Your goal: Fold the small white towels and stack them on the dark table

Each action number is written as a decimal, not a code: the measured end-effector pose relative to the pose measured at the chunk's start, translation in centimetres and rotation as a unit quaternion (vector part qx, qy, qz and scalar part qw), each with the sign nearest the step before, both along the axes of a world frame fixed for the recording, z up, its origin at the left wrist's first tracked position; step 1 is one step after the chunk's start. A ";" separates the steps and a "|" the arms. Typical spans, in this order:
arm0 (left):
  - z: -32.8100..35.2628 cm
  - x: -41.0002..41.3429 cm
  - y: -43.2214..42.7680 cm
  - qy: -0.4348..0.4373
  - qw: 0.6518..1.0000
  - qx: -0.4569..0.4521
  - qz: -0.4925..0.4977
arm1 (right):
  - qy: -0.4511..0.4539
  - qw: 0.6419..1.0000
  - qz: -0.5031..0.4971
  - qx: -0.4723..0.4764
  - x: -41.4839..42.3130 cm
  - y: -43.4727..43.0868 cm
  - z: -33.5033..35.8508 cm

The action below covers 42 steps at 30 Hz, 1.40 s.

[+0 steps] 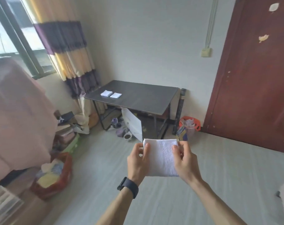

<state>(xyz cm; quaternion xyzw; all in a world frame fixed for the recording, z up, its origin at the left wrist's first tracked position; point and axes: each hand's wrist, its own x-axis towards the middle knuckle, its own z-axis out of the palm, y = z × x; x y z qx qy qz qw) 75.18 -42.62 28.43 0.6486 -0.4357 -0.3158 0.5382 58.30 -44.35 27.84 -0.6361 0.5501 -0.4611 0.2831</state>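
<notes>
Two small folded white terry towels (106,93) are lying side by side near the dark rectangular table's (146,101) left corner. The left hand (136,161) and right hand (185,159) are each holding a third white towel (160,156) in a pinching grip above the floor, well apart from the table, seemingly mid-fold and awaiting stacking.

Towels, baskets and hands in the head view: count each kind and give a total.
Towels in hand: 1, held towel
Folded towel piles on the table: 2, left pile, right pile
Baskets: 2, red basket, orange basket
Hands: 2, left hand, right hand
Total: 7
</notes>
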 end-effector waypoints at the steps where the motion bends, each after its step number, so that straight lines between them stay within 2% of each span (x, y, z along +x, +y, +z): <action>1: 0.0 2.3 -1.0 -0.004 1.000 0.003 0.011 | -0.004 1.000 0.009 0.002 2.4 -1.4 0.1; 8: -1.1 15.3 -9.1 0.001 0.997 0.016 0.071 | -0.019 0.998 0.066 0.012 15.8 -11.5 -0.5; 15: -1.2 24.9 -21.3 -0.018 0.995 0.011 0.101 | -0.026 0.995 0.098 0.009 25.7 -24.8 -1.1; 21: -1.7 32.8 -32.0 -0.027 0.988 0.030 0.150 | -0.014 0.990 0.140 0.021 34.2 -37.4 -1.7; 29: -4.0 43.7 -43.4 -0.008 0.981 0.054 0.186 | 0.016 0.983 0.180 0.030 45.7 -49.9 -4.4; 34: -6.7 51.6 -51.9 0.006 0.983 0.075 0.165 | 0.027 0.985 0.166 0.040 53.4 -58.1 -7.2; 42: -9.7 62.4 -67.1 0.001 0.989 0.129 0.072 | 0.023 0.992 0.081 0.098 62.7 -70.0 -10.6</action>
